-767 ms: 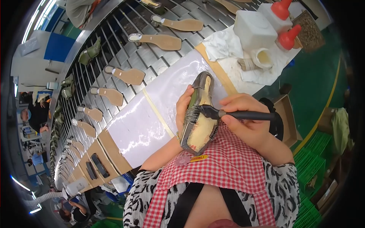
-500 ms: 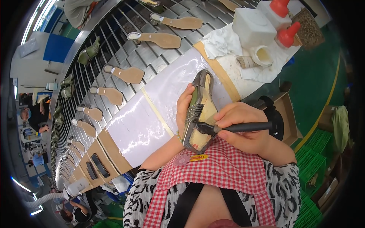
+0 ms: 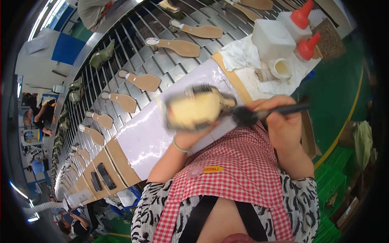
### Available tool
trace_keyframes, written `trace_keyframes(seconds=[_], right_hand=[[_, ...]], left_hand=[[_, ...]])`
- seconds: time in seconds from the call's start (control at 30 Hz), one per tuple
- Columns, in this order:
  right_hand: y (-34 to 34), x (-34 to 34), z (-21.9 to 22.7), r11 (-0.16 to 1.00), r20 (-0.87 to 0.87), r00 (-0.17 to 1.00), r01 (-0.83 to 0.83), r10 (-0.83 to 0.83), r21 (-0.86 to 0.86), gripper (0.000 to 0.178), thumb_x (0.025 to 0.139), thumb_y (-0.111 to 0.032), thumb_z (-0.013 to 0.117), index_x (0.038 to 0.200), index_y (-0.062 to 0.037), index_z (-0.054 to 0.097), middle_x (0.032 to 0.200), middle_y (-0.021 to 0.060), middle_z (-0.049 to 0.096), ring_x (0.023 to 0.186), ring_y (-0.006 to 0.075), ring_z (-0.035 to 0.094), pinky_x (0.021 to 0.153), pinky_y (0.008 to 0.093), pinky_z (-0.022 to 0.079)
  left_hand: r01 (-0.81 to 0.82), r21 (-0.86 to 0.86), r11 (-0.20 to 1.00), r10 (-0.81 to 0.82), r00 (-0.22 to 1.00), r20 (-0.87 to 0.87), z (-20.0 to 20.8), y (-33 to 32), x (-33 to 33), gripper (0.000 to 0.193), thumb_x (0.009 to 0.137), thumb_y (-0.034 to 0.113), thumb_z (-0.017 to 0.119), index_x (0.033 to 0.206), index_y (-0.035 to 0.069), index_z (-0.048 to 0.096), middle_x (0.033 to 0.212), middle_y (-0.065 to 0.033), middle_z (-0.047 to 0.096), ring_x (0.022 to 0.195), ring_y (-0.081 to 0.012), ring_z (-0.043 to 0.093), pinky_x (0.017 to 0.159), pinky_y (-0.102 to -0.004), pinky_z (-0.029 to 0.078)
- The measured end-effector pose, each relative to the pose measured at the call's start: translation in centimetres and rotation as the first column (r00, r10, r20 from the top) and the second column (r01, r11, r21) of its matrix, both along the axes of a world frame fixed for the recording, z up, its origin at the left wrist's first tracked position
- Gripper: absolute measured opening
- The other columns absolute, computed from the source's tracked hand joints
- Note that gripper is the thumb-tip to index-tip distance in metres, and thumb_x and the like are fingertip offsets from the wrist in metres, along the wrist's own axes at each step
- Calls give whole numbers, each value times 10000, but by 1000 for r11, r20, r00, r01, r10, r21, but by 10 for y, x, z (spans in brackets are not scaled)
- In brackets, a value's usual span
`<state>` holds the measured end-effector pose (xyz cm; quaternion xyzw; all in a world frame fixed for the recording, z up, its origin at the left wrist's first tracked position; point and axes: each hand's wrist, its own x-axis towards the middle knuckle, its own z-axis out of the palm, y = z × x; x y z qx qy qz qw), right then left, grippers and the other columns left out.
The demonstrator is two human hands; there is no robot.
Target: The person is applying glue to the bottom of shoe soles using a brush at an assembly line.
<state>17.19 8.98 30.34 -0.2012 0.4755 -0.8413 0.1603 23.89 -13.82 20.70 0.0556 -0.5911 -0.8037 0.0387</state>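
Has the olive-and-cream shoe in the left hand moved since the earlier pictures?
Yes. The olive-and-cream shoe has swung from upright to lying sideways, its pale underside up, shifting left along the glossy white bench strip, away from the black brush.

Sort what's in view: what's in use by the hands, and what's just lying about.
In use:
left hand holding the shoe, blurred
right hand holding the brush

Lying about:
red-capped bottles
white tub
small cup
crumpled cloth
soles on the conveyor
green shoes
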Motion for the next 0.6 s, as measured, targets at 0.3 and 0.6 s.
trace_keyframes(seconds=[0.3,0.6], right_hand=[[-15,-21,-1,981,346,932,-46,110,-186,149,894,-117,598,1009,-25,582,988,124,645,939,183,611,847,316,475],[-26,-12,1,944,-532,846,210,-46,253,188,725,45,716,883,4,623,948,144,629,875,189,611,744,282,481]], left_hand=[[256,182,949,-256,966,-27,41,-15,-12,567,690,207,809,1156,7,556,1084,-52,612,1013,-138,562,896,-294,443],[467,-40,883,-465,884,50,58,-5,-13,555,648,165,820,1123,6,582,1049,-37,616,960,-122,556,855,-277,454]])
